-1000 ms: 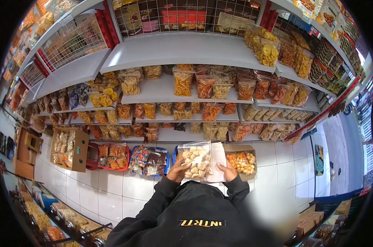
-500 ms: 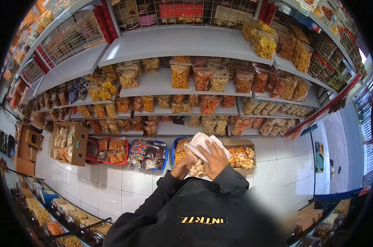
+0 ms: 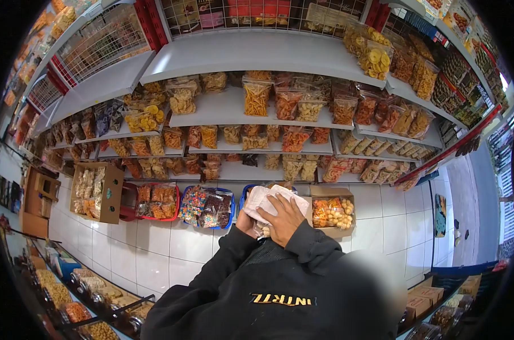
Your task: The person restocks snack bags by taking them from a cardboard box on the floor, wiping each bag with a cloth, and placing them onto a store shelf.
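A folded whitish cloth [image 3: 271, 203] lies under my right hand [image 3: 286, 219], whose fingers spread over it and press it down. The cloth covers most of a clear plastic bag of pale snacks [image 3: 262, 231], held in front of my body. My left hand [image 3: 246, 223] grips the left side of this bag; its fingertips are hidden behind the bag and cloth. Just beyond my hands is a blue basket [image 3: 244, 196], mostly covered by the cloth. To the right of my right hand stands a cardboard box [image 3: 319, 191] with bagged snacks in it.
Ahead rise grey shelves [image 3: 211, 116] carrying many snack bags, with a bare-topped upper shelf [image 3: 251, 51]. On the tiled floor [image 3: 194, 243] stand a blue basket [image 3: 232, 221], a red basket [image 3: 176, 214] and a tall carton [image 3: 113, 195]. Jars [image 3: 106, 294] line the lower left.
The cloth has moved slightly left and down over the bag, covering more of it. My left hand has shifted to the bag's left edge. The view has tilted slightly.
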The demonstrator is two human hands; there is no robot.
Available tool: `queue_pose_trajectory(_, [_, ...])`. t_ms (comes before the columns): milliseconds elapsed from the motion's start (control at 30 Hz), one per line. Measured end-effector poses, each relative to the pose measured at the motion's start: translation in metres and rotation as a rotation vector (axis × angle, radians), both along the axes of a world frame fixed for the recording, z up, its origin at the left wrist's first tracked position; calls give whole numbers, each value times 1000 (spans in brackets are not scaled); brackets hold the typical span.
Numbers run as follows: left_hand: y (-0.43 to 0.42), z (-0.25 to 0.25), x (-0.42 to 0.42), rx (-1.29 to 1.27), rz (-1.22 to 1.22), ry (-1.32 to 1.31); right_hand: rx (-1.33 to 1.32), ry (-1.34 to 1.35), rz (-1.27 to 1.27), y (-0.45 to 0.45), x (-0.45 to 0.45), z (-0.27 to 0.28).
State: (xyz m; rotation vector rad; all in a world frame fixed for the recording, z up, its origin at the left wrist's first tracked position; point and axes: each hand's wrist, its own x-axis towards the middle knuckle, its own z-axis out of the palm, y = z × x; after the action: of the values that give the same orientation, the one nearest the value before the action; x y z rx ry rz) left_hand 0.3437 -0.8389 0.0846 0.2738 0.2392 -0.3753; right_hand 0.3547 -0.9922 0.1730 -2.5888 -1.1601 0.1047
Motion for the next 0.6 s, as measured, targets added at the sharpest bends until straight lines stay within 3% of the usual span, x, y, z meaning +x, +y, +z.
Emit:
queue_pose_trajectory(333, [31, -43, 11, -80, -118, 42, -65, -110, 188, 14, 9, 7])
queue_pose_trajectory(600, [52, -22, 26, -94, -133, 107, -153, -89, 278, 29, 14, 30])
